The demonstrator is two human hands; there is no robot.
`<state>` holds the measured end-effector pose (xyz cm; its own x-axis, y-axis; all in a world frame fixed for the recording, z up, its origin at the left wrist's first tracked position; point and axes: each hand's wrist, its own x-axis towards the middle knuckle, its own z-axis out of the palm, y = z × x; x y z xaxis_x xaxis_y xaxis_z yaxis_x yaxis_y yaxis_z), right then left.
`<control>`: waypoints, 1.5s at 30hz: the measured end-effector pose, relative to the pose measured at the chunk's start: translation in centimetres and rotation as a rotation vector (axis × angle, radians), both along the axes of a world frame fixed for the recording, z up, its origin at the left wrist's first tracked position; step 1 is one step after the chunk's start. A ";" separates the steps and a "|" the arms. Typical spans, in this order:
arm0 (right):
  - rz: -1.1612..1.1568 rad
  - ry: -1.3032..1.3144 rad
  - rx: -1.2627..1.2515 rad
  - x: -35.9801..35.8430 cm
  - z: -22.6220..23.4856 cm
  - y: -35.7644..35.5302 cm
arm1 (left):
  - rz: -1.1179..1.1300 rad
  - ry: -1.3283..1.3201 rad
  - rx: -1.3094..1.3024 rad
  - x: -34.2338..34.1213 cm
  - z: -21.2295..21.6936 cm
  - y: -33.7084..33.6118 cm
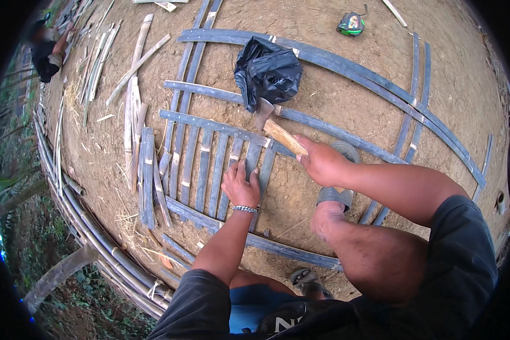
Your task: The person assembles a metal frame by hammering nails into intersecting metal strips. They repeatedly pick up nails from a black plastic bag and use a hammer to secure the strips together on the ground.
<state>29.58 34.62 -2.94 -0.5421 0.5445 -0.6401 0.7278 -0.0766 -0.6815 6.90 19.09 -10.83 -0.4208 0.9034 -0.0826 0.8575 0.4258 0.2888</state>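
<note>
My right hand (326,161) is wrapped round the wooden handle of a hatchet (283,135). Its metal head points away from me, close to a black plastic bag (275,73). Lower and to the left, my left hand (241,186) lies with fingers apart on the short dark bamboo slats (217,170). Those slats stand side by side between a far bamboo rail (209,122) and a near bamboo rail (277,247). The hatchet head is just above the far rail; whether it touches the wood I cannot tell.
Longer bamboo strips (368,79) cross beyond the bag. A green and black tape measure (351,24) lies at the far side. Loose split bamboo (136,107) is scattered leftward. Bamboo poles (96,221) edge the ground at left. Another person (45,51) is at upper left.
</note>
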 end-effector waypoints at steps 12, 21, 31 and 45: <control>0.135 -0.036 0.037 -0.8 0.1 2.2 | 0.000 -0.043 -0.057 -0.5 0.5 0.0; 0.172 -0.132 0.064 -1.0 1.7 3.0 | -0.032 -0.069 -0.021 -0.9 0.3 -0.1; 0.091 -0.034 0.170 0.1 -0.6 0.5 | -0.004 -0.050 -0.018 -0.5 0.2 0.2; -0.109 -0.028 -0.089 0.3 1.6 0.3 | 0.031 -0.053 0.005 -0.2 0.0 0.0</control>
<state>29.90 34.92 -1.30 -0.4644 0.5392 -0.7026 0.7304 -0.2156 -0.6481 6.74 19.10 -10.82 -0.4438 0.8904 -0.1009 0.8272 0.4504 0.3361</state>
